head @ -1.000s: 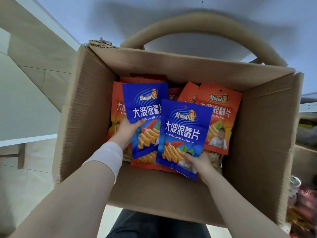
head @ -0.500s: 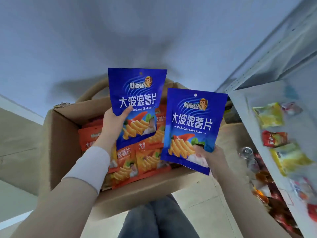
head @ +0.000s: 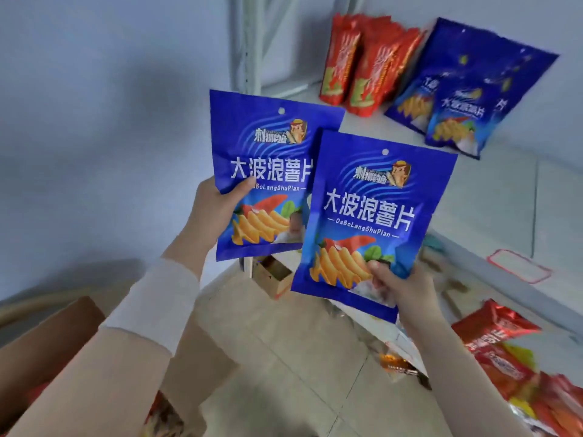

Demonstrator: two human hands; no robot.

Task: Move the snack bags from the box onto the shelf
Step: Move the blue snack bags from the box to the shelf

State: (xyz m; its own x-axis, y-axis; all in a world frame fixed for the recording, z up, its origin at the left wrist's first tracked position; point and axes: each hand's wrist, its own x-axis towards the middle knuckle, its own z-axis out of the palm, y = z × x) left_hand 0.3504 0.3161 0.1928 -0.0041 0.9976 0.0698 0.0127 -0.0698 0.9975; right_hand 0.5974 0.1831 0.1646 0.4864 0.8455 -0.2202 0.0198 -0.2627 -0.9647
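Arms outstretched, left hand (head: 217,212) grips the rear blue bag (head: 262,152), right hand (head: 407,291) the front blue bag (head: 372,216), shelf (head: 492,197) at two o'clock.

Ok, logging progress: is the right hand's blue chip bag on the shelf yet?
Not yet: the right hand pinches the blue chip bag by its lower corner, off the shelf.

The left blue plastic-film snack bag (head: 268,159) and the right blue plastic-film snack bag (head: 375,209) are smooth and lightly creased, with a soft sheen. The red foil-like bags (head: 362,64) on the white painted-metal shelf (head: 492,200) look glossier. The brown corrugated cardboard box (head: 53,335) is matt. The cream cloth sleeve (head: 157,304) looks soft and matt; the pale floor tiles (head: 284,357) are smooth.
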